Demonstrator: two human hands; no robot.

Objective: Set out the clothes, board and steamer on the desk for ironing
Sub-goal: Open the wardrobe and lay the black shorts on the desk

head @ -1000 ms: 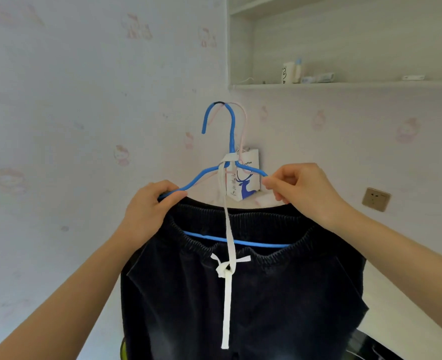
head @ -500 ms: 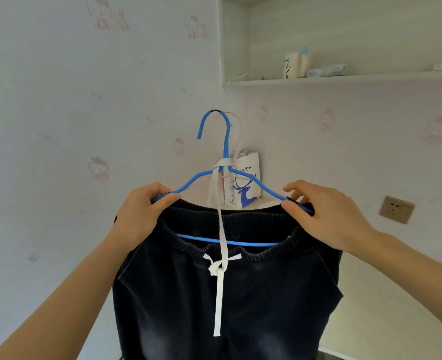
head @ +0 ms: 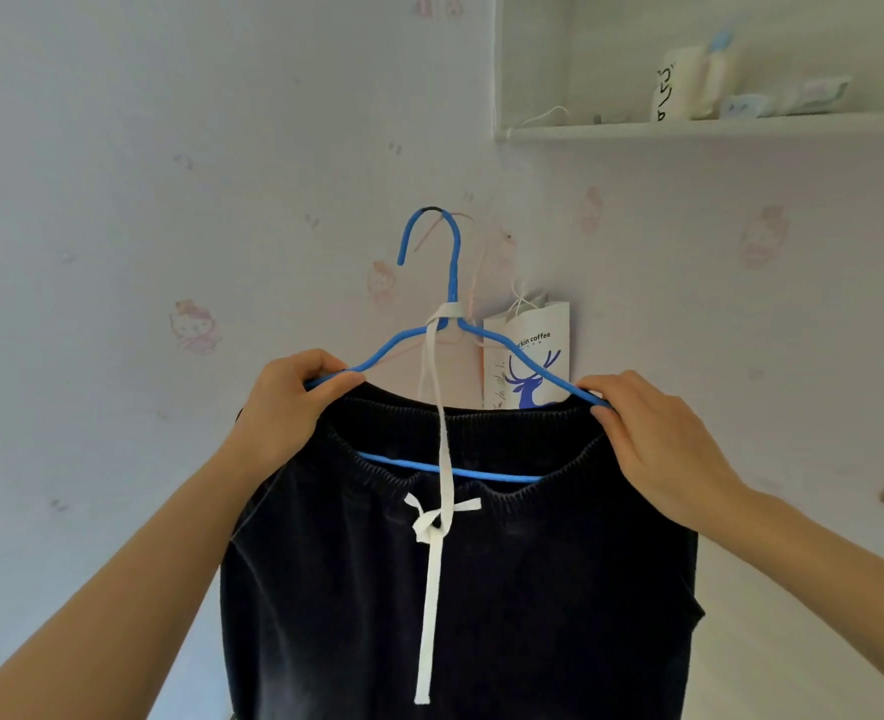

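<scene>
Since the earlier frame the right hand point(head: 658, 444) has slid out from near the hanger's neck to its right shoulder tip, and the camera has tipped up a bit, so shelf and wall sit higher and the wall socket is nearly off the right edge. Both hands are closed w/ a pinch grip: left hand point(head: 294, 407) on the left shoulder of the blue hanger point(head: 453, 283), right on the right one, fingers also touching the waistband. Dark pants point(head: 455, 589) hang centre-frame from the hanger's lower bar, filling the bottom middle; white drawstring point(head: 442, 459) runs up from its knot and loops round the hanger neck. Hook is at centre-top, apparently still caught on sth pinkish by the wall, can't tell what exactly. A paper coffee bag point(head: 531, 366) hangs right behind. Shelf point(head: 689, 129) w/ small items is upper right. Step, as I read it: getting pants + hanger off the wall to bring to the counter, which isn't in view. To do it well: lift both ends evenly, straight up first so the hook clears, then pull toward the body; keep it level so the waistband doesn't slide off the bar. Watch the drawstring loop and the bag's string, either could snag. No board or steamer visible yet.
</scene>
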